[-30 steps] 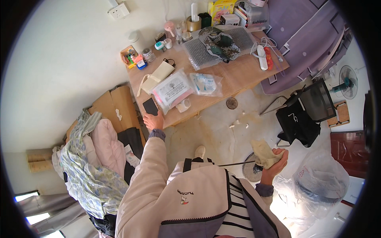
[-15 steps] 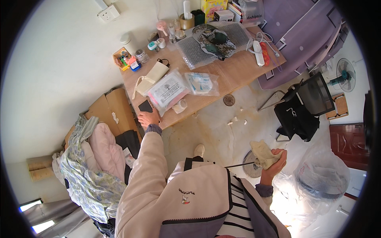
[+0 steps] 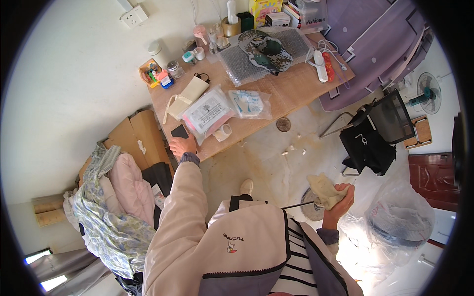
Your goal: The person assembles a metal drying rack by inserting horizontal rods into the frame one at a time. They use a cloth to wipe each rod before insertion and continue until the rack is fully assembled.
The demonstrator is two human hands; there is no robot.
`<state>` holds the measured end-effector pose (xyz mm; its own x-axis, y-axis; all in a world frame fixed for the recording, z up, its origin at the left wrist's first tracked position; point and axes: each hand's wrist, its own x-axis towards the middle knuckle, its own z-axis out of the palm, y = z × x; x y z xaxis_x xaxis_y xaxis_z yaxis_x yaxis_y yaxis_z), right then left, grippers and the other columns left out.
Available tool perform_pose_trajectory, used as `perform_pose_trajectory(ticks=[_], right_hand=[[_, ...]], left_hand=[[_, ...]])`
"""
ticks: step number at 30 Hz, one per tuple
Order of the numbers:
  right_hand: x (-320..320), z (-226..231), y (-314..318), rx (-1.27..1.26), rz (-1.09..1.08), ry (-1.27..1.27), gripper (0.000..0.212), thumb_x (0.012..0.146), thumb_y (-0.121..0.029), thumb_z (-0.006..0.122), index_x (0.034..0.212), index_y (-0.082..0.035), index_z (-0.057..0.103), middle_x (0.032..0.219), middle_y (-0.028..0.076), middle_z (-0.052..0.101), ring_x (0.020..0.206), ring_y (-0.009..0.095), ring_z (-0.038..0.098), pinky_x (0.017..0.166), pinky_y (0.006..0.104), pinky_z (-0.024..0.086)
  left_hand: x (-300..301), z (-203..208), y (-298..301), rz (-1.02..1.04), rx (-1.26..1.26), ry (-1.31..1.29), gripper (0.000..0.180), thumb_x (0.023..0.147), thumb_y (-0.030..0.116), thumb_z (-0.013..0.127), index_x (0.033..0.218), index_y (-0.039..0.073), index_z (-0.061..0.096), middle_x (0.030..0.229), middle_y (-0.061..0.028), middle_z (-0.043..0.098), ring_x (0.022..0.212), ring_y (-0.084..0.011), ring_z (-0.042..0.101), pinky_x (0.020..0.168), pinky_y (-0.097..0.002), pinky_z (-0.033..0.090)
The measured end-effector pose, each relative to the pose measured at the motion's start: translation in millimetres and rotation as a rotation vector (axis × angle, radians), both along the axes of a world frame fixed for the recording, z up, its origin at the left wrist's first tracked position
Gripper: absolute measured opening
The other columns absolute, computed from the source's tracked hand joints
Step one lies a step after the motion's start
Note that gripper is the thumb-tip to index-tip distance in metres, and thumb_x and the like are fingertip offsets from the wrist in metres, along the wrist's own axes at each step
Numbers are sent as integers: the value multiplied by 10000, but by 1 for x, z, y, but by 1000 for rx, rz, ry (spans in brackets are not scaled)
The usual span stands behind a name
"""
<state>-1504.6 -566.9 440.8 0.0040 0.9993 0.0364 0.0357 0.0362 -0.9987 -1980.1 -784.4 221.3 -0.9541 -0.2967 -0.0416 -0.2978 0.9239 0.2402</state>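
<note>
At the near left corner of the wooden table (image 3: 247, 132), my left hand (image 3: 183, 144) is closed around a small dark flat rectangular object (image 3: 179, 131). Beside it on the table lie a clear plastic packet with a white label (image 3: 206, 114), a beige pouch (image 3: 189, 96) and a small whitish cup-like item (image 3: 223, 132). On the right, over the floor, my right hand (image 3: 341, 202) grips a crumpled beige cloth (image 3: 326, 191) that hangs loosely from the fingers.
A camouflage cap (image 3: 266, 52) rests on bubble wrap at the table's back. Clothes (image 3: 131, 185) are heaped by a cardboard box (image 3: 138, 133) on the left. A black chair (image 3: 368, 143) and a plastic-wrapped bundle (image 3: 402, 217) stand right. White scraps (image 3: 291, 148) dot the floor.
The view has shifted very slightly. Both hands keep their holds and stay in nearly the same places; the beige cloth hangs a little differently.
</note>
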Motion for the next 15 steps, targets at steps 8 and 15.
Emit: perform_pose_trajectory(ticks=[8,15], right_hand=[[-1,6,-3,191,42,-297,332,1058,-263,423,807,-51,474,804,46,497,763,187,490,777,343,447],[-13,12,-4,-59,66,80,354,1066,-276,396,802,-50,465,788,54,486,763,185,486,770,326,445]], left_hand=[[2,-8,-6,-22,34,32,951,714,583,791,1357,-20,433,1290,-224,501,1252,-413,481,1011,-540,442],[45,-3,-21,-33,105,140,918,762,437,769,1471,10,372,1285,-192,500,1233,-396,482,1000,-518,431]])
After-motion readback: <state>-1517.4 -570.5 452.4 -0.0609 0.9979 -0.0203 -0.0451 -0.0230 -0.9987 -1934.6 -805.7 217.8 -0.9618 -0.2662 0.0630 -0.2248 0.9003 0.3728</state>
